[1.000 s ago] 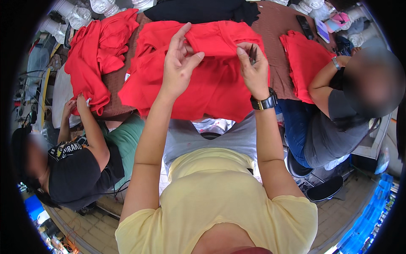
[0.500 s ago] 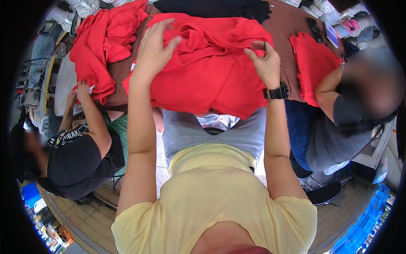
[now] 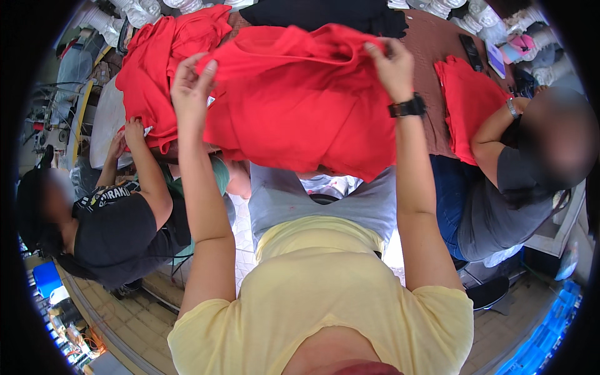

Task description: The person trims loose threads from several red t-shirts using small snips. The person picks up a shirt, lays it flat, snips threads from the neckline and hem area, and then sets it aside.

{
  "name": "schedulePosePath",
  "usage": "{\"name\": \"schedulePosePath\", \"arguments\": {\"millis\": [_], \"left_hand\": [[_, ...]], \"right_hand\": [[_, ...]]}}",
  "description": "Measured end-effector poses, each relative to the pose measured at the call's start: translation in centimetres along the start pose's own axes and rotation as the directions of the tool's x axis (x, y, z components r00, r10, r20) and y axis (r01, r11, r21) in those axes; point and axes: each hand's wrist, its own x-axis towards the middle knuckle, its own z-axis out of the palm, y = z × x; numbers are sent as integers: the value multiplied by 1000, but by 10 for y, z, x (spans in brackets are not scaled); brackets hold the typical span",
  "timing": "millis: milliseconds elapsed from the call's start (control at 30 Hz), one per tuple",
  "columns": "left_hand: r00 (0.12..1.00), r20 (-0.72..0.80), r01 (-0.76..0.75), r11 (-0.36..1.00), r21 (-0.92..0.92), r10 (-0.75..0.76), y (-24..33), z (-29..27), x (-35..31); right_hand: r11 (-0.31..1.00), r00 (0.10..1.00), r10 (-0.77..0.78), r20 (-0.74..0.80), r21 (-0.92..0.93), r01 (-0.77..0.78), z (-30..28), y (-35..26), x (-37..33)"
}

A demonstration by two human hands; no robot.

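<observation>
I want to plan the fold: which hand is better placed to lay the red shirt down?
Probably the right hand: it pinches the red shirt at its top edge above the table. The left hand grips the side nearer a co-worker.

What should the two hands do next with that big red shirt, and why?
Probably lower it flat onto the brown table. The left hand and right hand each pinch an upper edge of the red garment, which hangs bunched and wrinkled over the table edge, so laying it down would likely let it be smoothed.
</observation>
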Motion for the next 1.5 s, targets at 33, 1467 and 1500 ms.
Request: {"name": "schedulePosePath", "arguments": {"millis": [33, 1467, 1500], "left_hand": [[991, -43, 123, 983, -133, -130, 16, 5, -1], [974, 104, -205, 591, 780, 201, 13, -52, -69], [939, 134, -287, 510, 811, 315, 21, -31, -67]], "right_hand": [[996, 999, -18, -47, 83, 22, -20, -4, 7], [891, 746, 325, 581, 77, -448, -119, -39, -149], [871, 788, 413, 457, 54, -488, -118, -30, -154]]}}
